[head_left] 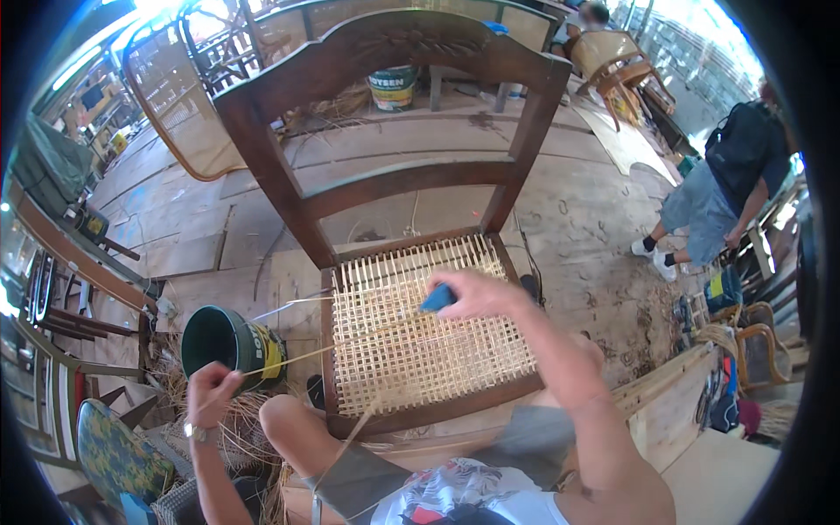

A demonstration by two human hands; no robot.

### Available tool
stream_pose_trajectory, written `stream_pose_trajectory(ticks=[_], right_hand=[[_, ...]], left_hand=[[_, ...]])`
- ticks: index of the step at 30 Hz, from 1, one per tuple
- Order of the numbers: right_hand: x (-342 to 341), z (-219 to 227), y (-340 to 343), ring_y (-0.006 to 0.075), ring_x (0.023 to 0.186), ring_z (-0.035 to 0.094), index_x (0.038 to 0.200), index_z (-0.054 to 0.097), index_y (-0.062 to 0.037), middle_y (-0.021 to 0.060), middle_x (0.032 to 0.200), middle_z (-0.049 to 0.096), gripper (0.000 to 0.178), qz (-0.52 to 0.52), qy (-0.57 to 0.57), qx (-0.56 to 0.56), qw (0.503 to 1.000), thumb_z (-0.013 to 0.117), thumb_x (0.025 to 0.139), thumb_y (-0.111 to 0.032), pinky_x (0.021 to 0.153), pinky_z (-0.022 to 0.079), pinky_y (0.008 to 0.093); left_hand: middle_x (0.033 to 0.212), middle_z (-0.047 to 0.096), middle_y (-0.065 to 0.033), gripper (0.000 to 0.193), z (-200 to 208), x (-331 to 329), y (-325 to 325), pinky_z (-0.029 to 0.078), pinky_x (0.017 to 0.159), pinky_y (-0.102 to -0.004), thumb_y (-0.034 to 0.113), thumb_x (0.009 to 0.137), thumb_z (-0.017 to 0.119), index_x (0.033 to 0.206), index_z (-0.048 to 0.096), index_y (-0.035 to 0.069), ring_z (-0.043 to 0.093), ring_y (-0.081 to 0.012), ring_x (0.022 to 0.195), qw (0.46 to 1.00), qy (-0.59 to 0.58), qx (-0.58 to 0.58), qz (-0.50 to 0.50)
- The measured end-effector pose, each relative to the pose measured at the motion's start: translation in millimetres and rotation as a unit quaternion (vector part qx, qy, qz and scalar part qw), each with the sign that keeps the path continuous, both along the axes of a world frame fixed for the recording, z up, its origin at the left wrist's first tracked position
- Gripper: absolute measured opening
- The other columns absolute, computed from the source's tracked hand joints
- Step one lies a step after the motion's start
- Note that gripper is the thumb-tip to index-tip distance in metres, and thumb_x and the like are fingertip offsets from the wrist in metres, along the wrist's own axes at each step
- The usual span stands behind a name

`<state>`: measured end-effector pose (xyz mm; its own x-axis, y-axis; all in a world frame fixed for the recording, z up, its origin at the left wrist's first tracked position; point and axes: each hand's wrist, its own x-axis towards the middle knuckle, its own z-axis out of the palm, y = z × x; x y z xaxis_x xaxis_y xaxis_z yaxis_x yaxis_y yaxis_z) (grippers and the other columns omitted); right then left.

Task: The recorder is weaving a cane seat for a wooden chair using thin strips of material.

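Observation:
A dark wooden chair [411, 179] with a carved top rail stands in front of me. Open-weave cane [411, 372] fills its seat frame. My left hand [213, 391], beside the seat's left edge, is closed on a long thin cane strand [306, 354]. That strand runs slanting over the weave toward my right hand [479, 296]. Above the middle of the seat, my right hand grips a small blue object [436, 299]; its exact kind does not show. Another loose strand [359, 422] hangs across the front rail toward my lap.
A dark green bucket [214, 337] stands left of the chair amid loose cane scraps [249, 420]. Another bucket [391, 87] is behind the chair. A person with a black backpack [739, 144] is at the right. Farther back, another person is near a cane chair [610, 57].

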<state>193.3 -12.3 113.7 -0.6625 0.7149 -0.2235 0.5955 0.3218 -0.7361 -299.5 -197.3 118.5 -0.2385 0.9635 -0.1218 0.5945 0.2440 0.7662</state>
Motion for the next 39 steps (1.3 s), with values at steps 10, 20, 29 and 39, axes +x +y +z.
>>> stream_pose_trajectory(ticks=[10,20,29,39], right_hand=[[144.7,-77.5,41.7,0.0346,0.095,0.063,0.113,0.06,-0.0038,0.015,0.101,0.064,0.044,-0.405,0.031,0.369,0.836,0.079,0.078,-0.024,0.088,0.051,0.0425],[35.6,-87.7,14.9,0.0258,0.1,0.066,0.116,0.064,-0.0053,0.0155,0.105,0.067,0.035,-0.443,0.124,0.28,0.843,0.074,0.085,-0.018,0.088,0.051,0.0382],[-155.2,-121.0,33.3,0.0361,0.11,0.053,0.102,0.052,-0.0045,0.019,0.108,0.054,0.024,-0.468,-0.046,0.284,0.835,0.067,0.083,-0.004,0.091,0.047,0.0514],[-204.8,-105.8,9.3,0.0269,0.097,0.063,0.104,0.065,-0.007,0.0104,0.1,0.063,0.024,-0.172,0.173,0.173,0.954,0.074,0.082,-0.011,0.085,0.054,0.0395]], left_hand=[[0.065,0.052,0.005,0.04,-149.3,-237.7,-93.1,0.034,0.051,-0.0235,0.041,0.099,0.064,0.079,0.06,0.007,0.043,-0.0049,0.058,0.897,0.029,0.144,0.416],[0.085,0.066,-0.0009,0.013,-83.9,-120.6,73.6,0.045,0.057,-0.026,0.023,0.103,0.056,0.102,0.062,0.012,0.054,-0.0082,0.065,0.654,-0.527,0.373,0.394],[0.086,0.07,-0.003,0.014,-75.2,-22.6,162.0,0.045,0.054,-0.0226,0.023,0.103,0.057,0.109,0.06,0.01,0.055,-0.0062,0.061,0.637,-0.563,0.305,0.43],[0.088,0.069,-0.0034,0.015,-40.3,-20.7,128.1,0.046,0.056,-0.0236,0.022,0.104,0.055,0.111,0.059,0.009,0.055,-0.008,0.062,0.623,-0.57,0.394,0.364]])
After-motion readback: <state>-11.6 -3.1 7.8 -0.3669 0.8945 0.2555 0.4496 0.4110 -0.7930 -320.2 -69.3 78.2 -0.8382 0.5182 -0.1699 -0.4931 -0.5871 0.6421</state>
